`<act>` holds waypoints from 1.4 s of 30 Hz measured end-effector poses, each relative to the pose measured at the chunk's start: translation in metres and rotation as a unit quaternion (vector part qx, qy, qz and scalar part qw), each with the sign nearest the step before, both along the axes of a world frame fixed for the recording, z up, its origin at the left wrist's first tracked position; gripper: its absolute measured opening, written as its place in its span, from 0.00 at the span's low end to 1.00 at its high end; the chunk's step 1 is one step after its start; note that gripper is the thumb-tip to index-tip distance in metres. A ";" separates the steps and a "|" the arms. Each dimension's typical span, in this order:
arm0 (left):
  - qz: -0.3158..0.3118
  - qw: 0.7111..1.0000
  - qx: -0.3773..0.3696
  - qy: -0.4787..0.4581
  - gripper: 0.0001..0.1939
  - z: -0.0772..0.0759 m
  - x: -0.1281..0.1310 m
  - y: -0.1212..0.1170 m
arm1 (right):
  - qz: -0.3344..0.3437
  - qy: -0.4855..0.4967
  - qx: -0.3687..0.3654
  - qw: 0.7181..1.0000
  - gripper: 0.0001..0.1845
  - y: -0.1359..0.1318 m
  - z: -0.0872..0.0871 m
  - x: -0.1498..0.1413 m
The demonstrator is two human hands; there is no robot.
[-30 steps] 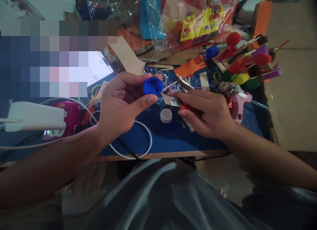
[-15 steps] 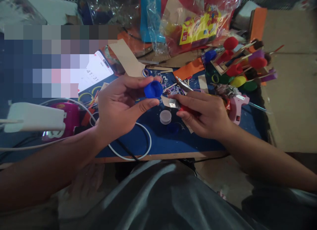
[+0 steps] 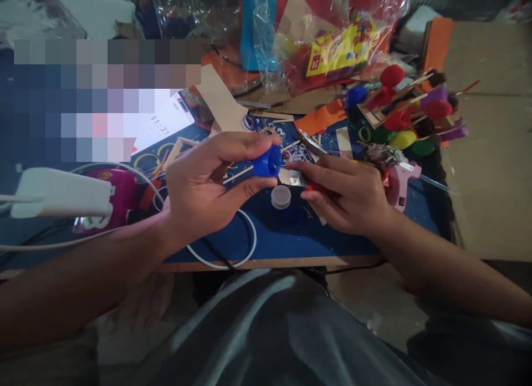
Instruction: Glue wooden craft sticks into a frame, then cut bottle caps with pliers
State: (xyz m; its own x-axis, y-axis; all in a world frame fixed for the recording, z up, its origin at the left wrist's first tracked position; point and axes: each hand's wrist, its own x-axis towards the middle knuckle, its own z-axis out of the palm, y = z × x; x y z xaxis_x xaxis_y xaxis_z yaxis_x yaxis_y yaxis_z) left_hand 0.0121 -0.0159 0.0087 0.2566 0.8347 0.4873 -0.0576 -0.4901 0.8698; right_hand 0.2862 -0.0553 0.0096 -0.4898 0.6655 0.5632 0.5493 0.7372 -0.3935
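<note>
My left hand (image 3: 203,181) pinches a blue bottle cap (image 3: 266,161) between thumb and fingers, its open side turned toward my right hand. My right hand (image 3: 349,192) is closed around a red-handled tool (image 3: 313,187) with a flat, shiny metal end; the fingers cover most of it. Its index fingertip comes close to the cap's rim. Beyond those fingers a pointed metal blade (image 3: 311,142) sticks out, and I cannot tell whether it is held or lying there. Below the cap, a clear round lid (image 3: 281,197) and a dark blue cap (image 3: 293,215) rest on the blue table.
A pink glue gun (image 3: 401,181) lies right of my right hand. Farther back are colourful cap-and-stick pieces (image 3: 405,108), an orange strip (image 3: 322,117) and plastic bags (image 3: 341,47). At left are a phone (image 3: 166,122), a white charger (image 3: 62,192) and a looped white cable (image 3: 254,236).
My left hand has turned the blue cap so its opening faces right, and moved it slightly toward my right hand. The right hand keeps nearly the same pose and grip.
</note>
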 end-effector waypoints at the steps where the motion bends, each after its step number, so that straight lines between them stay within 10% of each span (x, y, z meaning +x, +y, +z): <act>1: 0.004 1.000 -0.001 -0.001 0.25 -0.001 -0.001 0.000 | 0.000 0.003 0.001 1.000 0.24 0.000 0.000 0.000; 14: -0.035 0.984 0.158 -0.076 0.28 -0.010 0.009 0.009 | -0.013 0.004 0.003 1.000 0.25 0.003 0.002 -0.002; 42: -0.069 0.995 0.071 -0.029 0.23 -0.013 0.007 0.000 | -0.001 0.024 -0.020 1.000 0.23 0.005 -0.001 -0.004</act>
